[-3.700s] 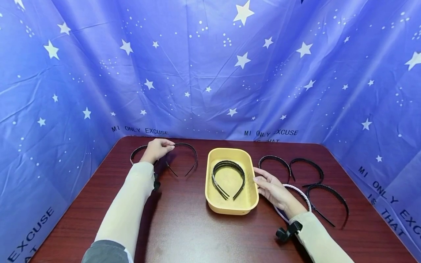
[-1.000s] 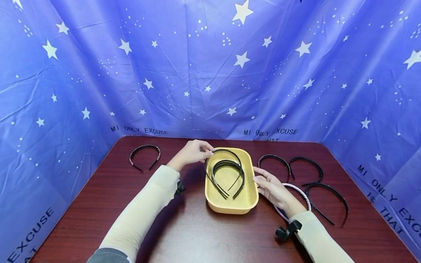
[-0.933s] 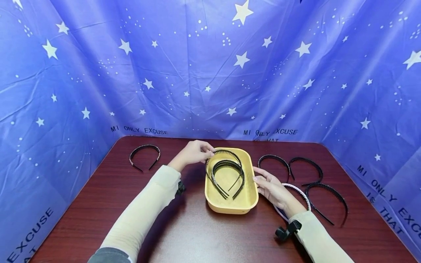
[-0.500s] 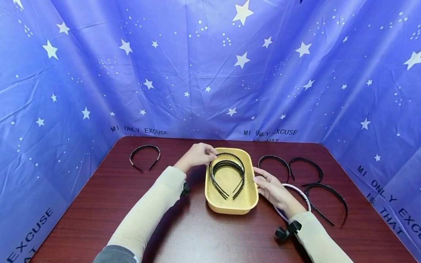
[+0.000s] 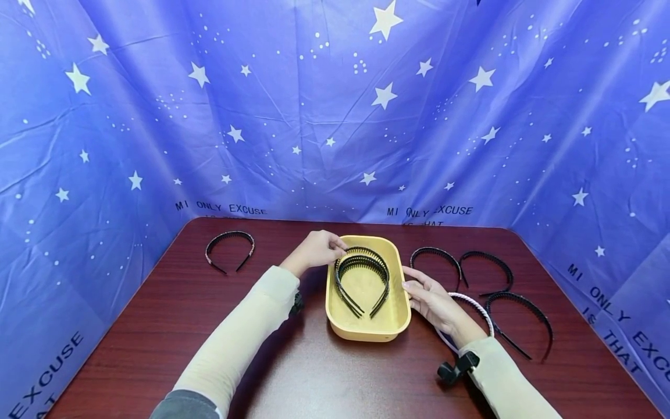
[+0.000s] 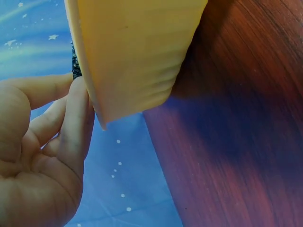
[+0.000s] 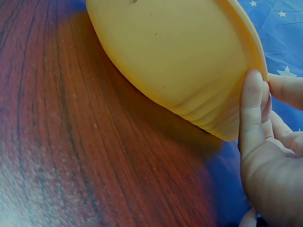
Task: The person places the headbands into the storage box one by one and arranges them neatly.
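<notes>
In the head view my left hand (image 5: 316, 251) pinches a black toothed headband (image 5: 366, 251) by its upper left, over the far left rim of a yellow plastic box (image 5: 340, 330). Only a short dark piece of that headband (image 6: 76, 64) shows between thumb and finger in the left wrist view. Several nested black headbands (image 5: 339, 279) lie inside the box, ends toward me, the held one nearly lined up behind them. My right hand (image 5: 437, 302) holds the box's right side at the rim; the right wrist view has a finger (image 7: 253, 106) against the outer wall.
One black headband (image 5: 230, 234) lies at the far left of the dark red table (image 5: 293, 372). More black headbands (image 5: 497, 256) lie on the right, with a white-wrapped one (image 5: 478, 306) partly under my right wrist. A blue star-patterned curtain (image 5: 314, 116) stands behind the table.
My left hand took the headband from the table's left and carried it right, into the box. Lately it has lowered slightly toward the nested headbands. My right hand has stayed at the box.
</notes>
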`<state>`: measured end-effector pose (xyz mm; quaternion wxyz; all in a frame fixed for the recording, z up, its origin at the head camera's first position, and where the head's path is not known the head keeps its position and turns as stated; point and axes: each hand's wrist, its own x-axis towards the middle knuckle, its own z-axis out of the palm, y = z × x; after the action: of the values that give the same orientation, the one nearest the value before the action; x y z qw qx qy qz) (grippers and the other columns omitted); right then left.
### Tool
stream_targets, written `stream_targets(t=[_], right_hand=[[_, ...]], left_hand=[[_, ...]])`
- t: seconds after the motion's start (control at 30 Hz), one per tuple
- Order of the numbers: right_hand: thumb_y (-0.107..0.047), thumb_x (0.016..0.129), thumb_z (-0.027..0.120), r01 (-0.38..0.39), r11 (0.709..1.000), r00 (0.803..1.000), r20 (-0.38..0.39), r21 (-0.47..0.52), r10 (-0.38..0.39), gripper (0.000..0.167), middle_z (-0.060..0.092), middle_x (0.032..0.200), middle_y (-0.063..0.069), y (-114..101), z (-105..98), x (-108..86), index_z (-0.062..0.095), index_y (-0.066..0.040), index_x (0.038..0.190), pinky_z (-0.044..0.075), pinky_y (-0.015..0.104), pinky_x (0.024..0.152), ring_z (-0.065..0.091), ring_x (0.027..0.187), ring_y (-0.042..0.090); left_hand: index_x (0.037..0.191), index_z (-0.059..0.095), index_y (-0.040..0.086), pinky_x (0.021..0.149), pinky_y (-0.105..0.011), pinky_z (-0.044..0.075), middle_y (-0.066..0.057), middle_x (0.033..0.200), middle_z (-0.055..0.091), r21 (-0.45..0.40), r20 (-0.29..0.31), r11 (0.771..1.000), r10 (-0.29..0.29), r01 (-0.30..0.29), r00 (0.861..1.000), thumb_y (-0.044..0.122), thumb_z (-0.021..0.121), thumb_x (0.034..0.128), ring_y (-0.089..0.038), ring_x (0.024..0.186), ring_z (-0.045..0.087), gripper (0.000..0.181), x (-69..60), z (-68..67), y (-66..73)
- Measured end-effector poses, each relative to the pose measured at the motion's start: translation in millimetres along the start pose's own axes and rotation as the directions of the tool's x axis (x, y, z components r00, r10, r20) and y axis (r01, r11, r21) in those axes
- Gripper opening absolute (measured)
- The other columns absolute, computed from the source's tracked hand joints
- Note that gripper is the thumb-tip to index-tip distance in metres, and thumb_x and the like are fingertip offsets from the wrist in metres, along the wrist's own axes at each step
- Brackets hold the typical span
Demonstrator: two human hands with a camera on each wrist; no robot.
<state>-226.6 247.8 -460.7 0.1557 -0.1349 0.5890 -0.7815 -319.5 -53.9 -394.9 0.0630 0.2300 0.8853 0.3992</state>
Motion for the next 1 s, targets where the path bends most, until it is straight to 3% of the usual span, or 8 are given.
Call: stream_targets(t=[0.27,0.5,0.73,1.0], right_hand=[[-0.002,0.104,0.047,0.009,1.000,1.000,0.013,0.012,-0.009,0.063,0.066,0.111,0.008,0.4,0.3,-0.8,0.011,0.010,0.154,0.056,0.026,0.078,0.065,0.095,0.014],[-0.004,0.104,0.050,-0.003,1.000,1.000,0.002,0.007,0.003,0.064,0.066,0.109,0.006,-0.4,1.2,0.2,0.012,0.009,0.154,0.055,0.025,0.077,0.065,0.093,0.012],[-0.003,0.104,0.048,-0.001,1.000,1.000,0.002,0.013,0.001,0.063,0.066,0.107,0.004,0.7,-0.3,0.4,0.011,0.010,0.154,0.055,0.025,0.077,0.065,0.092,0.011],[-0.003,0.104,0.048,0.003,1.000,1.000,0.006,0.011,-0.003,0.063,0.066,0.107,0.004,0.5,0.1,-0.1,0.011,0.009,0.154,0.055,0.025,0.076,0.065,0.092,0.011]], left_hand=[[0.104,0.079,0.008,0.076,-0.024,0.054,0.001,0.093,0.076,0.240,-0.009,0.970,0.049,-0.045,0.999,0.010,0.070,0.0902,-0.008,0.079,0.067,0.017,0.5,4.3,9.8],[0.103,0.079,0.008,0.083,-0.026,0.054,0.002,0.090,0.075,0.280,-0.007,0.958,0.074,-0.069,0.997,0.009,0.071,0.0893,-0.011,0.087,0.069,0.016,2.6,6.1,9.3],[0.103,0.079,0.007,0.079,-0.024,0.054,0.001,0.092,0.076,0.279,-0.008,0.957,0.085,-0.079,0.996,0.007,0.069,0.0893,-0.010,0.085,0.069,0.017,5.6,7.5,7.5],[0.103,0.078,0.008,0.084,-0.026,0.054,0.001,0.092,0.076,0.357,0.014,0.929,0.099,-0.097,0.995,0.007,0.069,0.0893,-0.013,0.089,0.070,0.017,6.9,8.2,10.6]])
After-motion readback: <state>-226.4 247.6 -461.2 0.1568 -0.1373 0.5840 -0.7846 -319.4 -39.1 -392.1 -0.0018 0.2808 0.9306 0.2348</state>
